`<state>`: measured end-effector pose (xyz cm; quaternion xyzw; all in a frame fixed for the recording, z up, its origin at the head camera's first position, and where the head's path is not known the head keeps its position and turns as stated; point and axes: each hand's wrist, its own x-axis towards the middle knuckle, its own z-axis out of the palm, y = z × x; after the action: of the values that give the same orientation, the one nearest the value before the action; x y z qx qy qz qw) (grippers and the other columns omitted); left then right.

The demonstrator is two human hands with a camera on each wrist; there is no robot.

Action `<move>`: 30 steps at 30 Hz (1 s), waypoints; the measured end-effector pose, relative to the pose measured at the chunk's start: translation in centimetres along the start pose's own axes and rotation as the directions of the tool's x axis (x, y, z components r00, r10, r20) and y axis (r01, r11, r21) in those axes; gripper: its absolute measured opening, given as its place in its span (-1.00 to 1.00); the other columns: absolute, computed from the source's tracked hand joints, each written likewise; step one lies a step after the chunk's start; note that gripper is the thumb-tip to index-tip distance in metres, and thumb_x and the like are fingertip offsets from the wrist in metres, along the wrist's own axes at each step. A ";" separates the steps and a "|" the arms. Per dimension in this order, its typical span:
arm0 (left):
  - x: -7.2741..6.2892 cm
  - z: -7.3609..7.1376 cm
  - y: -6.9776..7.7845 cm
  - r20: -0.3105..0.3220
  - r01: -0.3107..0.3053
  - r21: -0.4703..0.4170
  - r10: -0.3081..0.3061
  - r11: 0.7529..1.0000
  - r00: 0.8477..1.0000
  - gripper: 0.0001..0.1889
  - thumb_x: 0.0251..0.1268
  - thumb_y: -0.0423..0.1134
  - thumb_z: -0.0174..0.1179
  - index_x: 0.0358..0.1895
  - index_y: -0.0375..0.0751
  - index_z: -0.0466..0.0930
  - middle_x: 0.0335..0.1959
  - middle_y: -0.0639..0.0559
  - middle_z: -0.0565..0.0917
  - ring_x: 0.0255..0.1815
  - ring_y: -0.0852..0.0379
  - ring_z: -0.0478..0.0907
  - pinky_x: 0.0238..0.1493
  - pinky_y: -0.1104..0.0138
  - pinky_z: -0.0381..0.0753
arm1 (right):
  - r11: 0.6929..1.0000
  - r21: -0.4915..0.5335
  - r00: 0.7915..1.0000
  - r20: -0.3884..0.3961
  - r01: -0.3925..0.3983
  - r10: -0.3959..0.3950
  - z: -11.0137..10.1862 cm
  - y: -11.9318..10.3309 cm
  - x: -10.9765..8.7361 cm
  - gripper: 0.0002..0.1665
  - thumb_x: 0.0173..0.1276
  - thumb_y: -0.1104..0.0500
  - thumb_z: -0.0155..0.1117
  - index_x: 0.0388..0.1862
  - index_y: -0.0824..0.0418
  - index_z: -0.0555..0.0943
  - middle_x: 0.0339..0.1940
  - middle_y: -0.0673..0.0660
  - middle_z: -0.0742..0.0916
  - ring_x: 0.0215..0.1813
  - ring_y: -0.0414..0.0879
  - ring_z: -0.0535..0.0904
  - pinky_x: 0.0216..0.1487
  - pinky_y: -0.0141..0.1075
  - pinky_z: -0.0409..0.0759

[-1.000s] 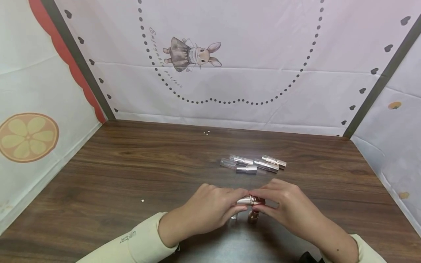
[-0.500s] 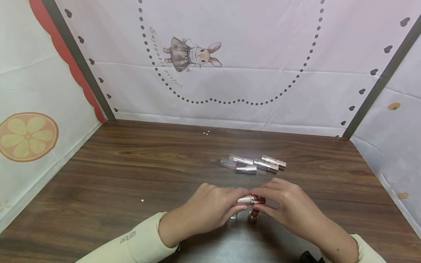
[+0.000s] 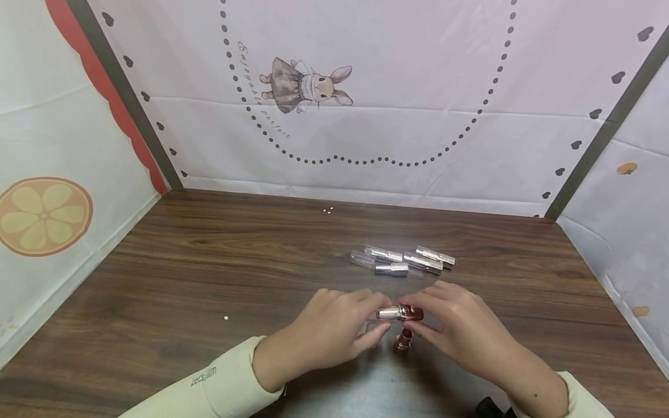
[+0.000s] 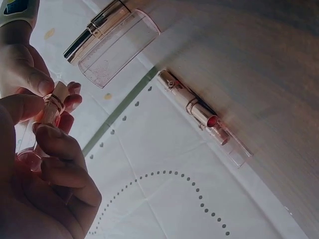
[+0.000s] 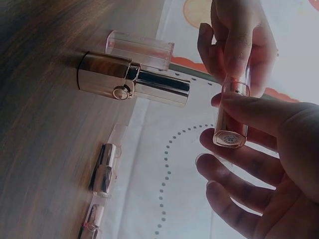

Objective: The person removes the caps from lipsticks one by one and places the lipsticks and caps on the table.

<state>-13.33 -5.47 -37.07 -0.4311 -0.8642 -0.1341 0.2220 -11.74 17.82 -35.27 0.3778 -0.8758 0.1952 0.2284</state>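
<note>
Between both hands a rose-gold lipstick lies roughly level above the table. My right hand pinches its rose-gold base between thumb and fingers. From the other end, my left hand holds its clear cap with thumb and curled fingers; a pink tip shows through it in the left wrist view. Below the hands an uncapped lipstick with a dark red tip stands upright on the table. Beside it stands a loose clear cap, mostly behind the left thumb in the head view.
Several lipsticks with clear caps lie in a loose group behind the hands on the wooden table. Small white bits are scattered near the back edge. Printed cloth walls enclose the back and sides.
My left fingertips have drawn slightly left and parted a little, so more of the held lipstick shows. Both hands have risen slightly. The standing lipstick and the group behind have not moved.
</note>
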 end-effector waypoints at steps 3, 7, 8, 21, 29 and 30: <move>0.0 0.1 -0.1 -0.006 0.003 -0.003 -0.003 1.000 1.000 -0.75 0.30 0.03 0.28 -0.05 0.07 0.63 -0.47 0.33 0.60 -0.70 0.44 0.22 -0.68 0.56 0.10 | 1.000 -0.013 1.000 0.002 -0.003 0.003 0.0 0.0 0.0 -0.60 -0.04 0.18 0.66 -0.17 0.03 0.75 -0.37 -0.20 0.74 -0.31 -0.37 0.58 -0.35 -0.42 0.57; 0.0 0.1 -0.1 -0.011 0.005 -0.007 -0.005 1.000 1.000 -0.76 0.30 0.02 0.28 -0.05 0.07 0.62 -0.46 0.32 0.61 -0.69 0.44 0.22 -0.67 0.56 0.09 | 1.000 -0.019 1.000 0.003 -0.004 0.004 0.1 0.1 0.0 -0.60 -0.05 0.18 0.67 -0.18 0.03 0.75 -0.36 -0.19 0.75 -0.31 -0.36 0.58 -0.35 -0.41 0.58; 0.0 0.1 -0.1 -0.010 0.007 -0.007 -0.007 1.000 1.000 -0.76 0.30 0.02 0.28 -0.05 0.07 0.62 -0.46 0.32 0.61 -0.69 0.44 0.22 -0.67 0.56 0.10 | 1.000 -0.020 1.000 0.003 -0.004 0.004 0.1 0.1 0.0 -0.60 -0.06 0.18 0.67 -0.18 0.03 0.75 -0.36 -0.19 0.75 -0.31 -0.36 0.58 -0.35 -0.41 0.58; -0.1 0.2 -0.1 -0.003 0.023 -0.018 -0.023 1.000 1.000 -0.73 0.28 0.02 0.28 -0.03 0.06 0.59 -0.38 0.27 0.63 -0.69 0.39 0.25 -0.67 0.53 0.12 | 1.000 -0.031 1.000 0.005 0.005 -0.005 0.2 0.2 -0.1 -0.60 -0.04 0.16 0.66 -0.17 0.01 0.74 -0.36 -0.19 0.73 -0.30 -0.35 0.57 -0.34 -0.38 0.57; 0.0 0.2 0.0 0.043 0.052 -0.047 -0.050 0.998 0.998 -0.78 0.41 0.01 0.13 0.00 0.09 0.58 -0.34 0.27 0.62 -0.66 0.40 0.25 -0.64 0.52 0.13 | 0.999 -0.043 1.000 0.019 0.001 -0.001 0.3 0.1 0.0 -0.61 -0.02 0.13 0.65 -0.16 0.01 0.74 -0.35 -0.18 0.74 -0.28 -0.33 0.59 -0.30 -0.34 0.60; 0.0 0.2 0.0 0.040 0.049 -0.045 -0.047 0.998 0.998 -0.78 0.40 0.01 0.14 0.00 0.08 0.58 -0.34 0.26 0.61 -0.66 0.40 0.25 -0.64 0.53 0.12 | 0.999 -0.044 1.000 0.022 -0.001 0.002 0.3 0.1 0.0 -0.62 -0.01 0.13 0.65 -0.16 0.01 0.74 -0.35 -0.18 0.74 -0.29 -0.34 0.58 -0.31 -0.35 0.59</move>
<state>-13.34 -5.37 -37.23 -0.4178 -0.8752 -0.1509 0.1918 -11.82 17.74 -35.51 0.3741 -0.8827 0.1717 0.2268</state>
